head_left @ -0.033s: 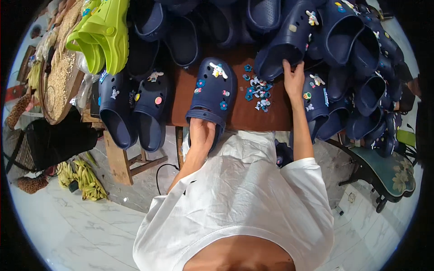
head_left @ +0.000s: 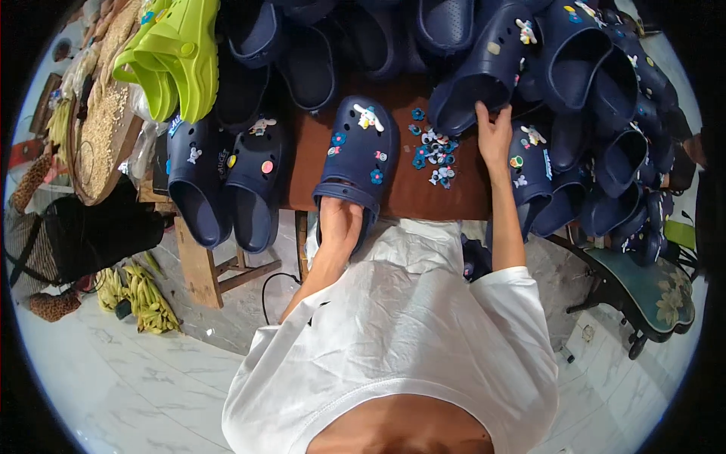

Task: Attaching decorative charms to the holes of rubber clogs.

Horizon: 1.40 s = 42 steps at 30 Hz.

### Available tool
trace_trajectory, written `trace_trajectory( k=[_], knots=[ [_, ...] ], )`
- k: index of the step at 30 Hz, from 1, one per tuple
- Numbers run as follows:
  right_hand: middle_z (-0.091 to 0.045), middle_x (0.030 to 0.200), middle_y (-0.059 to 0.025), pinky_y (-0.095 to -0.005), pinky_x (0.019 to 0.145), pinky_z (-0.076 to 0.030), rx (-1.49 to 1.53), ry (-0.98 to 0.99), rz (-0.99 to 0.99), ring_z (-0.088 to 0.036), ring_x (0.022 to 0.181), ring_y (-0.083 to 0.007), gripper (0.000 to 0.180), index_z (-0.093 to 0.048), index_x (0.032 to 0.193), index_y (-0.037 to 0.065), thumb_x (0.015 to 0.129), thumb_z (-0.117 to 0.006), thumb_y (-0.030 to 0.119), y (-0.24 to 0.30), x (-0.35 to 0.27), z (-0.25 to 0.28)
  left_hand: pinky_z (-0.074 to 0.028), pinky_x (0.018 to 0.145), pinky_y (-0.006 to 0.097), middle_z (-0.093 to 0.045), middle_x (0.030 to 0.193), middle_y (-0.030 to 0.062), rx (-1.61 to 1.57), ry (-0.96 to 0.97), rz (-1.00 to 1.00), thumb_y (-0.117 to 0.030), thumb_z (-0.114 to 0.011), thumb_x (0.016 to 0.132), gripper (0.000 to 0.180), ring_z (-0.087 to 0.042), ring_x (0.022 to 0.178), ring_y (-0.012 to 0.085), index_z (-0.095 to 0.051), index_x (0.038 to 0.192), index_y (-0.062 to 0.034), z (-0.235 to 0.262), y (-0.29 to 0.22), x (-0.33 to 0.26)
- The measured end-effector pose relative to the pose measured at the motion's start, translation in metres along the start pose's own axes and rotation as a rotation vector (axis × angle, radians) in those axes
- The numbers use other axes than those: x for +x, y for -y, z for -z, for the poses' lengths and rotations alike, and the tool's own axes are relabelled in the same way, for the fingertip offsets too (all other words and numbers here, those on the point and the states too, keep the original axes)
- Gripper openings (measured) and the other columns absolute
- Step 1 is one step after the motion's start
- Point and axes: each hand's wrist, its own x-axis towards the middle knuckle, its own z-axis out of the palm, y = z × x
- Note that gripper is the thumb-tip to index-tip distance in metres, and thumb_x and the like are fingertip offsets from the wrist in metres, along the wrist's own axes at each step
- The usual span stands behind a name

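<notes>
A navy clog (head_left: 352, 155) with a white character charm, blue flowers and small pink charms lies toe away on the brown tabletop. My left hand (head_left: 338, 223) reaches into its heel opening and holds it; the fingertips are hidden inside. To the right, my right hand (head_left: 495, 136) grips the rim of another navy clog (head_left: 473, 72), thumb at the opening, other fingers partly hidden. That clog tilts with its opening toward me and carries charms along its right side. Between the two clogs is a loose heap of small shoe charms (head_left: 435, 155), mostly blue and white.
Two decorated navy clogs (head_left: 253, 189) stand left, below lime-green clogs (head_left: 178, 60). Many more navy clogs (head_left: 612, 159) crowd the back and right. A round tray of grains (head_left: 102, 144) sits far left. A wooden stool (head_left: 198, 265) and a green-topped seat (head_left: 654, 284) flank me.
</notes>
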Motion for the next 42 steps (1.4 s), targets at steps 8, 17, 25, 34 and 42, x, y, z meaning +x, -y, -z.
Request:
trace_trajectory(
  k=[8,17,25,34,42],
  knots=[
    [-0.056,0.107,-0.0149,-0.0292,0.071,-0.053,0.052,-0.141,0.032,-0.059,0.089,-0.0184,0.032,-0.052,0.119,-0.004,0.095,-0.062,0.014,-0.015,-0.044,0.004,-0.045,0.107,0.041,-0.057,0.134,0.0104,-0.019,-0.07,-0.013,-0.02,-0.046,0.1,0.037,-0.055,0.122,0.025,-0.052,0.131,-0.001,-0.015,0.003,0.011],
    [-0.06,0.098,-0.0141,-0.0387,0.081,-0.048,-0.292,0.132,0.097,-0.06,0.088,-0.0307,0.018,-0.067,0.106,0.004,0.09,-0.058,0.007,-0.01,-0.086,0.013,-0.039,0.111,0.043,-0.05,0.143,0.0116,-0.03,-0.105,0.078,-0.024,-0.039,0.104,0.041,-0.05,0.129,0.0269,-0.046,0.14,-0.0049,-0.035,-0.005,0.027],
    [-0.06,0.097,-0.0133,-0.0421,0.082,-0.045,-0.391,0.177,0.216,-0.057,0.093,-0.0332,0.016,-0.067,0.101,0.005,0.087,-0.065,0.013,0.002,-0.098,0.011,-0.035,0.114,0.043,-0.047,0.146,0.0103,-0.09,0.011,0.086,-0.029,-0.037,0.105,0.044,-0.047,0.132,0.0266,-0.044,0.142,-0.0067,-0.027,0.0,0.039],
    [-0.061,0.09,-0.0117,-0.0406,0.077,-0.046,-0.274,0.225,0.159,-0.06,0.087,-0.0298,0.012,-0.063,0.095,0.003,0.085,-0.066,0.01,-0.001,-0.1,0.009,-0.034,0.115,0.042,-0.044,0.148,0.0088,-0.116,0.034,0.11,-0.032,-0.036,0.105,0.046,-0.045,0.134,0.0264,-0.042,0.144,-0.0082,-0.029,0.003,0.039],
    [-0.061,0.086,-0.0119,-0.0386,0.074,-0.048,-0.275,0.232,0.139,-0.062,0.08,-0.0281,0.009,-0.06,0.094,0.002,0.086,-0.063,0.006,-0.003,-0.102,0.012,-0.034,0.115,0.042,-0.044,0.148,0.0085,-0.08,-0.012,0.102,-0.03,-0.036,0.105,0.045,-0.045,0.134,0.0268,-0.041,0.145,-0.0088,-0.025,0.006,0.035]
  ],
)
